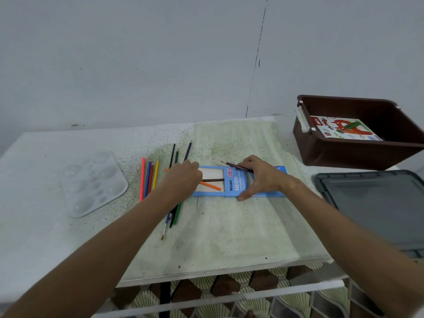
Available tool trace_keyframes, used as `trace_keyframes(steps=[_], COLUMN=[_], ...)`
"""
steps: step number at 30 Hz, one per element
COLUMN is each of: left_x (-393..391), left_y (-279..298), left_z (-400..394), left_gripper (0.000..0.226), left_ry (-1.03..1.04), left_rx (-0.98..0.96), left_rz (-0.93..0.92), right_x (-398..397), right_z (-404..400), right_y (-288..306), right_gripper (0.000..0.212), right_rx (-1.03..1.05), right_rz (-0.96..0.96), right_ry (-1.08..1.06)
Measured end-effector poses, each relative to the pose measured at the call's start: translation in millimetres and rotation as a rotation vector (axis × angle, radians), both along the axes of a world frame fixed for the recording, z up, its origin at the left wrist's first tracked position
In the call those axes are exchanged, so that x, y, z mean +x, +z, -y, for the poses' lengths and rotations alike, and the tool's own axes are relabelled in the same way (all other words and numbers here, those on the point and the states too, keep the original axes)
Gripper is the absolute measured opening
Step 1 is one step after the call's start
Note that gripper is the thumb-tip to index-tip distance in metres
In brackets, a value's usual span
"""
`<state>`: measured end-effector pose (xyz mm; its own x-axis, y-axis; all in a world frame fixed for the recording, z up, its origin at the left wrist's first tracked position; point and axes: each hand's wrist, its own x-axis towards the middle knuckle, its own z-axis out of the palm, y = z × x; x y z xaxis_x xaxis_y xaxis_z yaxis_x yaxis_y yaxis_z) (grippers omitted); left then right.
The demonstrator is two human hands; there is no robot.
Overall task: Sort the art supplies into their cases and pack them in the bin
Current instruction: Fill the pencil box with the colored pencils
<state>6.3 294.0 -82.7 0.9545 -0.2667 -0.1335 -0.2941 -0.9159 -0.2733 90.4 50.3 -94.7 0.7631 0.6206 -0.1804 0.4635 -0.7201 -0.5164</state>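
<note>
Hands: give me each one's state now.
Left hand: at the pencil box opening; grip cannot be told.
Right hand: fingers holding a dark pencil over the box.

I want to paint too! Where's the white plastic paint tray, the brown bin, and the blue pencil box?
white plastic paint palette (93, 182), head view, middle wells.
brown plastic bin (344, 152), head view, front wall.
blue cardboard pencil box (236, 183), head view, printed label.

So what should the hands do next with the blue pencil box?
Probably slide the pencil at the left hand fully into the blue pencil box, which the right hand steadies. Only two pencils show through its window, and several loose pencils wait beside it.
</note>
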Motion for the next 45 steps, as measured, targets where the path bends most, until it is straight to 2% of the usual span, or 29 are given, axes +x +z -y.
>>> trace_keyframes(steps=[4,7,13,19,22,24,26,36,38,41,45], left_x=[-1.8,0.7,7.1,3.6,5.7,5.2,3.2,4.3,1.7,-1.9,-10.1], left_y=[-3.3,-4.5,-5.2,-8.6,-8.7,-9.0,-9.6,3.4,1.2,-4.1,-7.7], left_z=[4.4,9.2,14.2,0.6,-12.6,-19.0,-21.0,-45.7,-53.4,-58.5,-54.9], left_gripper=[0.018,0.028,0.024,0.029,0.035,0.051,0.059,0.029,0.03,0.045,0.03], left_ry=[-0.023,-0.047,0.096,0.09,0.259,0.412,0.508,0.638,0.646,0.651,0.613], left_rx=[0.026,-0.063,-0.407,-0.715,-0.71,-0.65,-0.678,-0.939,-0.931,-0.873,-0.795], left_rz=[0.022,0.03,-0.113,-0.164,0.044,0.042,-0.016,-0.057,-0.08,-0.052,-0.007], right_x=[-0.4,-0.8,-0.2,-0.8,-2.2,-3.3,-4.9,-7.1,-6.9,-6.8,-6.2], right_z=[-1.3,-1.8,-1.1,-1.3,-3.7,-7.1,-11.4,-14.9,-14.8,-15.3,-16.0], right_y=[0.5,1.0,-0.3,-0.9,-1.4,-2.3,-2.4,-5.6,-5.6,-4.6,-3.7], right_gripper=[0.095,0.094,0.096,0.085,0.073,0.07,0.068,0.078,0.078,0.078,0.079], right_rx=[0.003,0.001,-0.004,0.017,0.039,0.07,0.087,0.053,0.055,0.06,0.063], right_rz=[0.006,0.013,0.01,0.002,0.025,0.056,0.077,0.066,0.06,0.056,0.042], right_ry=[0.006,0.008,0.006,-0.017,-0.044,-0.072,-0.078,-0.027,-0.026,-0.031,-0.044])
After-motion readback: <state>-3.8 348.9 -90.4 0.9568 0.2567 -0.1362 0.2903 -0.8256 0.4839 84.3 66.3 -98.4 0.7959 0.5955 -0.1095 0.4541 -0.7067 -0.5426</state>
